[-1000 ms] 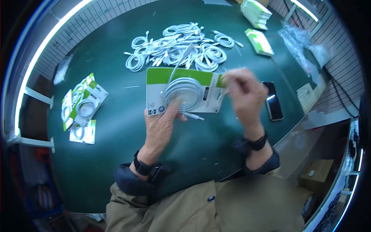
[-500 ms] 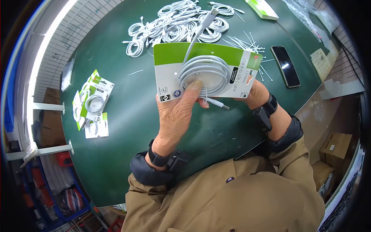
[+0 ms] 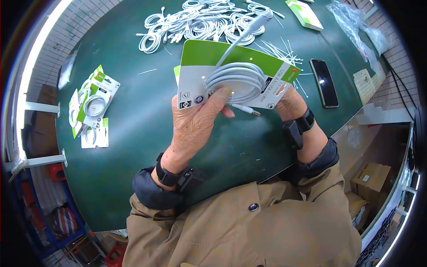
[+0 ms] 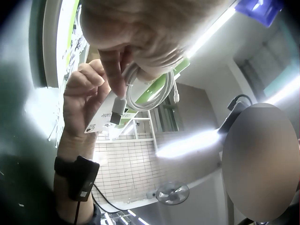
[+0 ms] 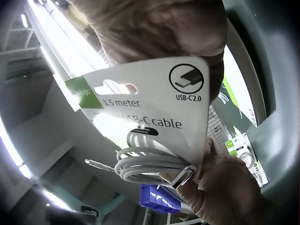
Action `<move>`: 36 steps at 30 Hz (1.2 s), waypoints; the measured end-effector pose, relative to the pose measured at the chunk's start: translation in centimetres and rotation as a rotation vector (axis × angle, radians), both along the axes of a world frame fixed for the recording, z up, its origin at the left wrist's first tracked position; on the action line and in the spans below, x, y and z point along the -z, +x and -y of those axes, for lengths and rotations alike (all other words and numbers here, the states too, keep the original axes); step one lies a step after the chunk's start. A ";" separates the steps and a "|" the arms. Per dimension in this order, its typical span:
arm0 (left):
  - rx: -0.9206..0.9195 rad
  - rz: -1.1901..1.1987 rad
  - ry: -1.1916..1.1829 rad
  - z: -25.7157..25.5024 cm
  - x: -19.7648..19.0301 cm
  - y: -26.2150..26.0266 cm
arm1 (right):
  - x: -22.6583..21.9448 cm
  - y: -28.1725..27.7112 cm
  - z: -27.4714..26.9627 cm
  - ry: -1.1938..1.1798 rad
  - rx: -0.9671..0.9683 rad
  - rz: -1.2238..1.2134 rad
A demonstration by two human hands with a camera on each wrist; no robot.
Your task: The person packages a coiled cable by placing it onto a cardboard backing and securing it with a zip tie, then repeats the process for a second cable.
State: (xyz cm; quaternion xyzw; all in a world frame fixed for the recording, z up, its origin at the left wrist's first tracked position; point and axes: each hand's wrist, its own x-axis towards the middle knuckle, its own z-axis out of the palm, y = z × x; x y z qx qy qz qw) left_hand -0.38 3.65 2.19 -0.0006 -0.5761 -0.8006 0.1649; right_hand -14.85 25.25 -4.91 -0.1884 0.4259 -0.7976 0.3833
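Observation:
In the head view my left hand grips a white and green retail card. Its thumb presses on the coiled white USB cable mounted on the card's front. One cable end sticks up past the top edge, and a USB plug hangs below the coil. My right hand holds the card's right end from behind, its fingers mostly hidden. Curled fingers of that hand show beside the card in the left wrist view. A hang hole and "USB-C cable" print face the right wrist camera.
Loose coiled cables lie heaped at the back. Several carded cables sit at left. White ties, a phone, a green and white box and clear plastic lie at right. Another green edge shows behind the held card.
My right hand has come down from the card's upper right corner to behind its right end. The card has tilted, its right side lower; my left hand keeps its grip. The head view has shifted.

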 end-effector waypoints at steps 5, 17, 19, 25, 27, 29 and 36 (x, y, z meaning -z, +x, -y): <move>0.132 0.096 0.173 0.3 -0.6 0.4 | 1.0 0.5 -1.0 0.279 0.089 -0.446; 0.249 0.126 0.338 1.1 0.3 0.2 | 0.2 -0.9 5.0 -0.071 0.383 -1.113; 0.248 0.140 0.310 1.1 0.4 0.2 | -1.9 -1.3 5.2 0.057 0.138 -0.953; 0.204 0.219 0.106 1.1 0.7 1.5 | -4.8 0.4 5.4 0.152 -0.139 -0.267; 0.256 0.115 -0.092 2.0 2.4 1.6 | -5.4 0.8 5.7 0.211 -0.174 -0.258; 0.240 0.022 -0.084 1.7 3.2 1.7 | -4.9 0.9 5.9 0.162 -0.172 -0.309; 0.007 -0.058 -0.305 2.5 4.9 1.2 | -7.5 2.5 5.1 0.170 -0.163 -0.482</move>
